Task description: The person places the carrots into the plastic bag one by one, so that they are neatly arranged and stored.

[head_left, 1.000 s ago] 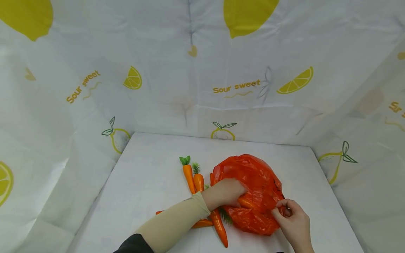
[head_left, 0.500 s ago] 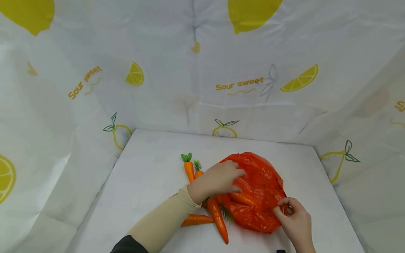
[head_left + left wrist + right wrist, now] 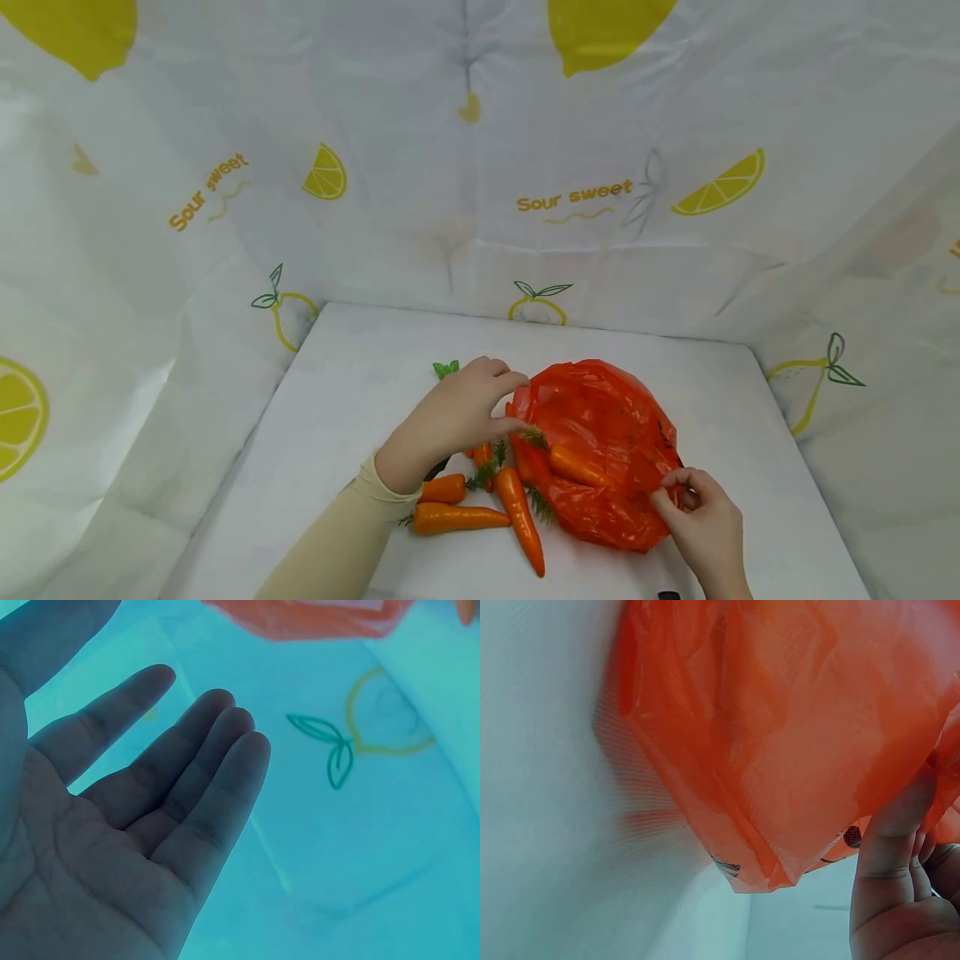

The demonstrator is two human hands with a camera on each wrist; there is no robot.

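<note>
The left hand held nothing in its grasp: its fingers were nearly straight, the thumb set wide of them, the palm bare in the left wrist view. A leafy green tuft sat right at the thumb's tip; from that angle it was hard to say whether the two touched. The right hand pinched the edge of a thin red plastic bag between thumb and bent fingers, the bag spreading away to the left of that grip.

"Sour sweet" could be read twice on the white sheet beyond the fingers, among printed lemons. Black marks on the bag, near the right fingertips, were not legible.

Another carrot lay among the bag's folds, between the two hands. Loose carrots lay on the white table, nearer the wearer than the left fingers, and the left hand covered part of the group. Green leaves poked out past its knuckles. A tan sleeve reached to the left wrist.
</note>
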